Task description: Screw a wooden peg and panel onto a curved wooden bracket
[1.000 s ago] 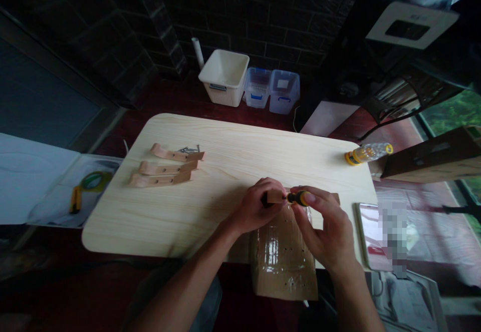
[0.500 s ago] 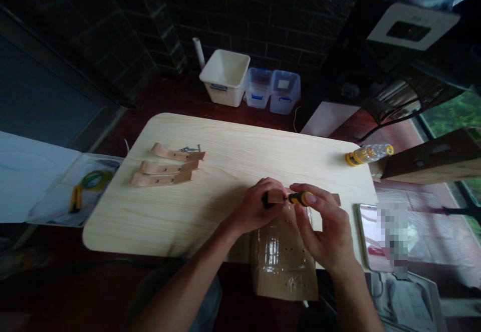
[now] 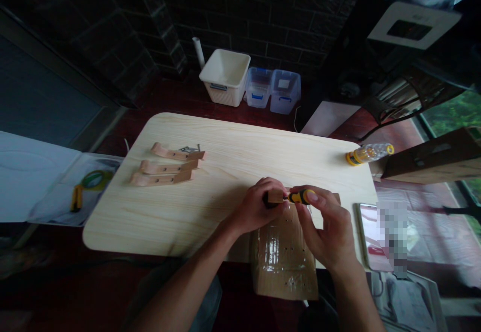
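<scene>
My right hand [image 3: 332, 224] pinches a short yellow-and-black screwdriver [image 3: 303, 197], whose tip points left at a wooden piece [image 3: 276, 196]. My left hand [image 3: 261, 201] is closed around that piece, beside the screwdriver tip. What the tip touches is too small to make out. Under both hands lies a cardboard sheet [image 3: 284, 267] with clear tape and rows of small holes, overhanging the table's near edge. Three curved wooden hooks [image 3: 163, 178] with dark holes rest at the table's left, and a few screws [image 3: 190, 148] lie by the farthest one.
A clear bottle with a yellow base [image 3: 370, 153] lies on the pale table [image 3: 225, 141] at the far right. Nearer me on that side is a phone [image 3: 367, 237]. Plastic bins [image 3: 227, 84] stand on the floor beyond. A tape roll [image 3: 93, 179] sits left of the table.
The screwdriver handle has turned slightly, and the fingers of my right hand have shifted a little on it. My left hand stays in place.
</scene>
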{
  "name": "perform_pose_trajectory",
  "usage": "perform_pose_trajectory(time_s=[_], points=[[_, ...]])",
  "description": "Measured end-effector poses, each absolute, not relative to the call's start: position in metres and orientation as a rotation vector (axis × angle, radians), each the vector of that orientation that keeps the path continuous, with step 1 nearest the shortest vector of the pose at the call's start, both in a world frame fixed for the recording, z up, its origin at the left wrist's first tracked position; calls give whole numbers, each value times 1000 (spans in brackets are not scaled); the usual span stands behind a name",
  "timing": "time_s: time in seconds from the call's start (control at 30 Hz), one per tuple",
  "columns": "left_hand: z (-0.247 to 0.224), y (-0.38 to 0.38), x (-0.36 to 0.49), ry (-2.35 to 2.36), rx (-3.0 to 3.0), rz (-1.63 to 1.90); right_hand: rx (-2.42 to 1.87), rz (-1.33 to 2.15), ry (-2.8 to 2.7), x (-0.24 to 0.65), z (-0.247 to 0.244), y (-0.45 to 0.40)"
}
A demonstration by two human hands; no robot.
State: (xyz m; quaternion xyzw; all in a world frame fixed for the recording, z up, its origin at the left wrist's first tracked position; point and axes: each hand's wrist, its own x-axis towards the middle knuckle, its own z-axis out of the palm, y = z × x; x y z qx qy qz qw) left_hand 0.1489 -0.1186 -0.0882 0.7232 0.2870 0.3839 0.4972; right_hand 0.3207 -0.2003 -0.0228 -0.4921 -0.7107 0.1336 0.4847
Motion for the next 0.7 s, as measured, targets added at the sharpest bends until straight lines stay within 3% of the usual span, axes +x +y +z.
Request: perform_pose_trajectory(time_s=[0.7], points=[[-90,-118,149,669,1758,921,-1195,355,-1735,320,-23,-201]])
